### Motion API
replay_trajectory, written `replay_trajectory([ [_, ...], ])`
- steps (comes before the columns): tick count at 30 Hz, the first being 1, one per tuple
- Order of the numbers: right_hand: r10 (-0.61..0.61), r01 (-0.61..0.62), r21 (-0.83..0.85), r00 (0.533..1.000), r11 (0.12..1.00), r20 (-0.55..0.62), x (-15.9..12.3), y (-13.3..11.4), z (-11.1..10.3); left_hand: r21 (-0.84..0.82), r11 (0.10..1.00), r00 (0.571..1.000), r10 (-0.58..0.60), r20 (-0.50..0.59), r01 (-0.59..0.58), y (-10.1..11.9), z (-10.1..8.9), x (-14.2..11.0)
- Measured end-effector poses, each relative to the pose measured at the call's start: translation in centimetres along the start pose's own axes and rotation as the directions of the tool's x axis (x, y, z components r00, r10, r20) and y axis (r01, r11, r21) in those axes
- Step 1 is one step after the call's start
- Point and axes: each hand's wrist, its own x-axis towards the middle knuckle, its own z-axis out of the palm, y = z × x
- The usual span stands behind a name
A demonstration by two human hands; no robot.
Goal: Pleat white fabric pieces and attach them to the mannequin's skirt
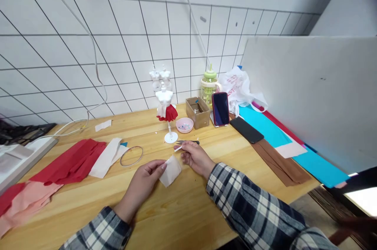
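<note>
My left hand (149, 175) pinches the upper left corner of a small, pale square piece of fabric or tissue (171, 172), which hangs over the table. Between the thumb and fingers of my right hand (196, 156) is a thin white strip (178, 148); its exact kind is hard to make out. Just behind that hand lies a small pair of dark-handled scissors (188, 142), partly covered by the fingers. Farther back stands a miniature white dress form (165, 96) wearing a red skirt (167, 113) and a white piece on its chest.
Beside the dress form are a pink bead dish (185, 125), a cardboard box (198, 112), a green-lidded bottle (209, 85) and a propped phone (220, 108). A hoop (131, 156), white cloth (103, 159) and red cloth (73, 159) lie left; brown (279, 161) and blue fabric (265, 126) right.
</note>
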Motion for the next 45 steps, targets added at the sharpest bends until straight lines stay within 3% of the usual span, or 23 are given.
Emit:
replay_trajectory([
  [3,-0.074,0.075,0.036,0.997,0.997,-0.033,0.3,-0.4,-0.5,-0.037,0.999,0.999,-0.014,0.036,0.015,-0.5,-0.2,0.3],
  [6,-0.253,0.25,-0.053,0.965,0.967,-0.068,0.6,-1.5,-0.7,-0.042,0.999,0.998,-0.018,0.061,0.021,-1.1,-0.3,0.7],
  [10,-0.53,0.505,-0.234,0.846,0.831,-0.057,1.8,-5.6,-0.7,0.015,1.0,0.995,0.016,0.095,-0.017,-1.6,0.1,1.1],
  [13,-0.696,0.623,-0.452,0.718,0.638,0.008,3.6,-10.0,-0.8,0.088,0.993,0.993,0.064,0.097,-0.073,-1.8,0.4,1.2],
  [15,-0.751,0.558,-0.691,0.66,0.46,0.033,5.0,-12.5,-0.9,0.131,0.986,0.992,0.089,0.084,-0.099,-1.8,0.5,1.1],
  [16,-0.77,0.451,-0.835,0.636,0.315,0.054,5.6,-13.5,-1.0,0.151,0.982,0.992,0.099,0.077,-0.109,-1.8,0.5,1.1],
  [17,-0.766,0.313,-0.936,0.638,0.163,0.08,6.1,-14.2,-1.1,0.168,0.979,0.992,0.108,0.072,-0.119,-1.8,0.5,1.1],
  [18,-0.76,0.248,-0.963,0.645,0.107,0.081,6.5,-14.8,-1.2,0.183,0.975,0.991,0.118,0.067,-0.128,-1.9,0.4,1.1],
  [20,-0.753,0.15,-0.988,0.654,0.034,0.073,7.2,-15.4,-1.5,0.207,0.968,0.989,0.132,0.065,-0.143,-1.9,0.4,1.1],
  [27,-0.707,-0.016,-0.996,0.705,-0.084,0.048,7.5,-15.8,-2.4,0.224,0.962,0.987,0.145,0.062,-0.156,-2.1,0.7,1.2],
  [30,-0.724,-0.04,-0.995,0.688,-0.094,0.04,6.5,-15.5,-2.2,0.194,0.971,0.99,0.13,0.055,-0.139,-2.1,0.7,1.2],
  [32,-0.764,0.001,-0.996,0.641,-0.089,0.069,5.3,-14.3,-1.7,0.167,0.978,0.992,0.118,0.05,-0.125,-2.2,0.6,1.1],
  [33,-0.784,0.051,-0.995,0.613,-0.085,0.098,4.6,-13.3,-1.4,0.149,0.982,0.993,0.107,0.054,-0.114,-2.1,0.6,1.0],
  [34,-0.813,0.192,-0.98,0.561,-0.058,0.158,3.8,-12.0,-1.0,0.12,0.988,0.994,0.09,0.067,-0.098,-2.0,0.6,1.0],
  [35,-0.788,0.357,-0.934,0.57,-0.015,0.231,3.0,-10.4,-0.6,0.085,0.993,0.994,0.07,0.088,-0.078,-1.9,0.5,0.9],
  [36,-0.724,0.481,-0.873,0.631,0.082,0.279,2.3,-8.7,-0.3,0.043,0.998,0.993,0.051,0.11,-0.056,-1.8,0.4,0.8],
  [37,-0.602,0.542,-0.808,0.732,0.229,0.32,1.6,-7.0,-0.1,0.001,0.999,0.991,0.032,0.131,-0.033,-1.6,0.2,0.8],
  [38,-0.458,0.53,-0.749,0.822,0.398,0.338,0.9,-5.4,0.0,-0.036,0.999,0.989,0.019,0.147,-0.014,-1.5,0.1,0.7],
  [39,-0.334,0.489,-0.7,0.871,0.521,0.36,0.4,-3.9,0.1,-0.066,0.998,0.987,0.009,0.158,0.001,-1.3,-0.1,0.7],
  [42,-0.053,0.334,-0.65,0.91,0.682,0.412,-0.3,-1.2,-0.2,-0.097,0.995,0.983,0.005,0.184,0.013,-0.8,-0.5,0.6],
  [45,0.049,0.275,-0.666,0.904,0.694,0.424,-0.1,-0.7,-0.6,-0.053,0.998,0.98,0.033,0.195,-0.023,-0.4,-0.6,0.5],
])
